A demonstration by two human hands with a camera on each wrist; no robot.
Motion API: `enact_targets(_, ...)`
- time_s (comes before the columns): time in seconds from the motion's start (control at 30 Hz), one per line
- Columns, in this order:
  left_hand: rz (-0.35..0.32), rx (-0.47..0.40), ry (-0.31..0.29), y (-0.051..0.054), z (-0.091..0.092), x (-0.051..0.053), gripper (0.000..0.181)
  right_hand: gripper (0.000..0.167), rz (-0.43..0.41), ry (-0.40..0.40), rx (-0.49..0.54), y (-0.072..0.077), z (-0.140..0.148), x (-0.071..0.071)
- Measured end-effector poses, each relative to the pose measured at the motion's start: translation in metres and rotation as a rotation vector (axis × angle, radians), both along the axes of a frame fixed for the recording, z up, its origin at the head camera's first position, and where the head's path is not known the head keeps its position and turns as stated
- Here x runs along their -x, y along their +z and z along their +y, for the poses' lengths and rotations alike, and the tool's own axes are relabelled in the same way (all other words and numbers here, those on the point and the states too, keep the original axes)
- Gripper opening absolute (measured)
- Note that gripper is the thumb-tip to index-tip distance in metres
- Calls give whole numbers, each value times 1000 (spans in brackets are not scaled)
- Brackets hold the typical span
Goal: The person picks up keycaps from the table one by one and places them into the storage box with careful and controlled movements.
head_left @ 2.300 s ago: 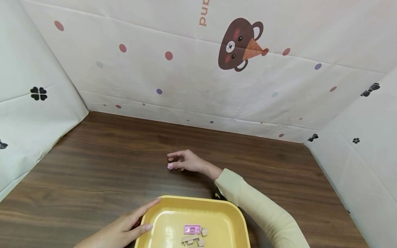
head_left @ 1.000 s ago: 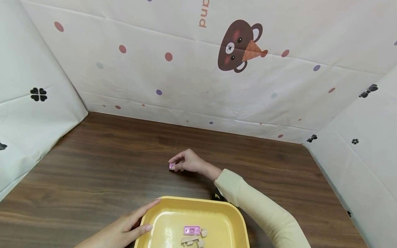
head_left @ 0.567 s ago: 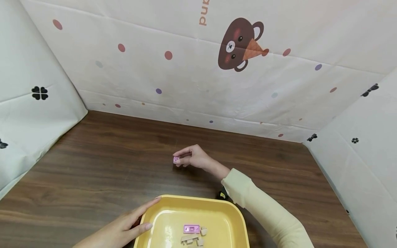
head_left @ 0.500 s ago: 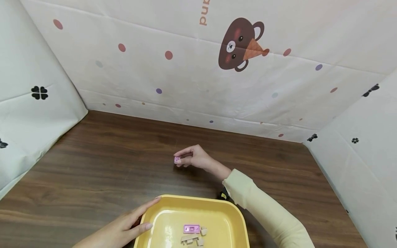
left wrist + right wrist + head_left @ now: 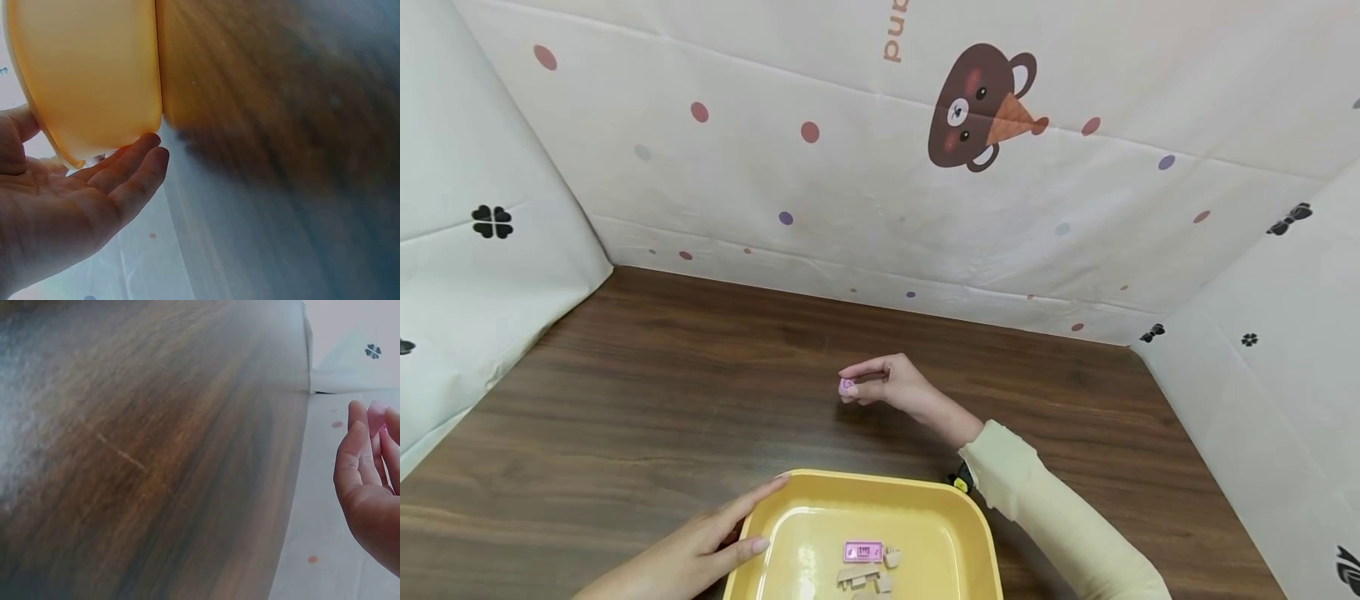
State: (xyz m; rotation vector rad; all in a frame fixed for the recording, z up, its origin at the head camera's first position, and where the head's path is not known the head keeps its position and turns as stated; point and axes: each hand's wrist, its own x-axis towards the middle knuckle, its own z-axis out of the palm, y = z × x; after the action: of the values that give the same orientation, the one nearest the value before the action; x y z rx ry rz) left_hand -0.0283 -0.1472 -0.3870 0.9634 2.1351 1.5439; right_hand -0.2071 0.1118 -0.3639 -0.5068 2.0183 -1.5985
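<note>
My right hand [image 5: 898, 385] pinches a small pink block [image 5: 846, 387] with a light pattern on its face, between thumb and fingertips, above the dark wooden table. In the right wrist view, part of the pink block [image 5: 376, 417] shows between the fingers of the right hand [image 5: 375, 481]. At the near side, my left hand [image 5: 711, 542] grips the left corner of a yellow tray [image 5: 880, 482]. The left wrist view has the left hand [image 5: 81, 194] with its thumb at the rim and its fingers against the outer wall of the tray [image 5: 94, 69].
Inside the tray lie a flat pink rectangular piece [image 5: 862, 552] and several beige pieces [image 5: 859, 576]. A black strap with a yellow mark [image 5: 960, 482] shows at the right cuff. Patterned white sheets [image 5: 737, 175] wall in the brown table [image 5: 625, 400].
My right hand has closed on the pink block, raised it off the table and carried it a little to the right. The left hand and tray stay nearly in place.
</note>
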Motion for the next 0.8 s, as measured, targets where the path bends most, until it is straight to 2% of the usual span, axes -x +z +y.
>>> enact_targets(0.13, 86, 44, 45, 0, 1, -1, 55, 40, 1, -23, 30, 4, 7, -2)
enact_targets(0.23, 118, 73, 69, 1, 2, -2, 55, 40, -2, -31, 41, 6, 12, -4)
enact_targets(0.6, 86, 106, 77, 3, 3, -3, 56, 38, -26, -33, 82, 11, 22, -12)
enact_targets(0.8, 101, 178, 126, 5, 3, -3, 54, 37, -16, -45, 81, 16, 27, -16)
